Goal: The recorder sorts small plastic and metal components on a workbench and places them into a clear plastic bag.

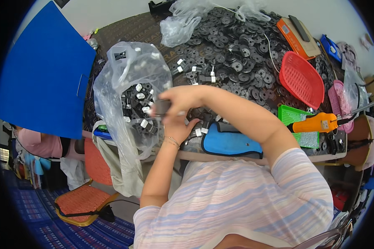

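Observation:
My right hand [182,98] reaches across to the left and is closed around a dark blocky plastic part [162,107], which is blurred by motion. Just below it is my left hand [178,129], its thumb stretched out to the right; its other fingers are partly covered by my right hand. Both hands are at the right side of a see-through plastic bag [108,89] that holds several black-and-white parts [140,96]. Similar black-and-white pieces [194,69] lie loose on the table near my hands.
A heap of black round discs [237,66] covers the far middle. A blue pouch [228,140] lies along the near edge. On the right are a red basket [302,81], a green tray [283,114] and an orange corded tool [316,123]. A blue board [45,70] stands left.

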A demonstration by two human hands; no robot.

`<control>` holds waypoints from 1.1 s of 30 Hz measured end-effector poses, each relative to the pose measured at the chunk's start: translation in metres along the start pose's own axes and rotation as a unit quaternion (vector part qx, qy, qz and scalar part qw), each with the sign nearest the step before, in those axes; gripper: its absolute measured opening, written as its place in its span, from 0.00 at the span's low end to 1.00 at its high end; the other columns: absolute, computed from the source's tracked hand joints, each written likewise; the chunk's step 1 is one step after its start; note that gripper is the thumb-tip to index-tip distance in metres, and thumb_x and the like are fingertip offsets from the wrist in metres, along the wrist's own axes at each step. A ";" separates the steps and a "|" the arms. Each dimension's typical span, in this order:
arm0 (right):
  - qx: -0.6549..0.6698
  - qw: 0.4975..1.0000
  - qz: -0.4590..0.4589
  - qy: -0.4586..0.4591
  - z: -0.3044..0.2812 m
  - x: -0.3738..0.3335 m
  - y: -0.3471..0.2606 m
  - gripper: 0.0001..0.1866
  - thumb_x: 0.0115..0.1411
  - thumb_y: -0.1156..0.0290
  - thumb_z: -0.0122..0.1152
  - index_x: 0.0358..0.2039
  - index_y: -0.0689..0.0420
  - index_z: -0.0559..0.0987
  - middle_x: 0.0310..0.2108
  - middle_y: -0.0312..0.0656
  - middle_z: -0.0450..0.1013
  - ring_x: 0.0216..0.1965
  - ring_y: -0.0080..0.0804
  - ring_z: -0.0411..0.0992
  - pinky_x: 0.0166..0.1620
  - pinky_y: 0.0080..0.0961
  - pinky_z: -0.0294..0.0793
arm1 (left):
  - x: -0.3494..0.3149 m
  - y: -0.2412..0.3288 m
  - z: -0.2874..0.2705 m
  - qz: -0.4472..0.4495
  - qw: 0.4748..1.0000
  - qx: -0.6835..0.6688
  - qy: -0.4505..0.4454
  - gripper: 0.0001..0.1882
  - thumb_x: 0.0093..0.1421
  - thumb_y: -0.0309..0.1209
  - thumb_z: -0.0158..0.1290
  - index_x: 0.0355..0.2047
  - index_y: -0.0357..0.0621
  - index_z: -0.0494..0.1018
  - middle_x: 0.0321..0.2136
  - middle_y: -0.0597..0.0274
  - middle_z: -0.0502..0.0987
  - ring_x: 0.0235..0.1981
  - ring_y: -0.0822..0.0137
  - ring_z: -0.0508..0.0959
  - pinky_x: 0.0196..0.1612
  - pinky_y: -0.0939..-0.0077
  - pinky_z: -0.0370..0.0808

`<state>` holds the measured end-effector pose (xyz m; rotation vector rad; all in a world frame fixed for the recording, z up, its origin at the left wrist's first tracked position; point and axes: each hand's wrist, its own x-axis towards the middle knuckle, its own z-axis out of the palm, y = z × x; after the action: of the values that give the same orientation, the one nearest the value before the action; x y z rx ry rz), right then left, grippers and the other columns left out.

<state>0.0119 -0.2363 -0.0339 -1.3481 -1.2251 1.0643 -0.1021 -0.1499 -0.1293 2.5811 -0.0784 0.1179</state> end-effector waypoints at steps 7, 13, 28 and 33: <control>-0.002 0.979 -0.012 0.203 -0.008 0.024 -0.039 0.45 0.45 0.65 0.69 0.62 0.54 0.54 0.56 0.47 0.58 0.57 0.39 0.58 0.50 0.32 0.69 | -0.010 0.008 -0.003 0.088 0.980 0.023 0.178 0.19 0.44 0.38 0.63 0.36 0.44 0.74 0.42 0.55 0.70 0.50 0.48 0.64 0.51 0.58 0.64; -0.230 0.952 0.192 0.059 -0.039 -0.043 -0.005 0.15 0.48 0.71 0.60 0.39 0.55 0.78 0.36 0.40 0.76 0.36 0.38 0.75 0.40 0.32 0.74 | -0.011 -0.005 0.004 0.098 0.969 -0.006 0.225 0.10 0.49 0.32 0.58 0.28 0.40 0.71 0.40 0.54 0.71 0.45 0.48 0.67 0.47 0.60 0.67; -0.344 0.906 0.093 0.228 -0.024 -0.083 0.050 0.24 0.43 0.78 0.57 0.45 0.55 0.70 0.41 0.46 0.68 0.31 0.41 0.73 0.37 0.33 0.72 | 0.010 0.023 0.001 0.034 0.994 0.034 0.097 0.28 0.44 0.35 0.60 0.46 0.41 0.66 0.48 0.52 0.66 0.50 0.48 0.63 0.50 0.61 0.66; -0.383 0.895 0.155 0.165 -0.017 -0.103 0.020 0.33 0.39 0.79 0.57 0.50 0.46 0.71 0.46 0.45 0.63 0.43 0.41 0.69 0.44 0.31 0.71 | 0.013 0.015 0.003 0.027 0.990 -0.039 0.136 0.21 0.41 0.29 0.57 0.38 0.39 0.66 0.44 0.52 0.71 0.48 0.49 0.66 0.50 0.61 0.65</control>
<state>0.0206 -0.3405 -0.0528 -2.2869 -1.2365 0.5018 -0.0906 -0.1648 -0.1230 2.4615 -0.0511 0.4757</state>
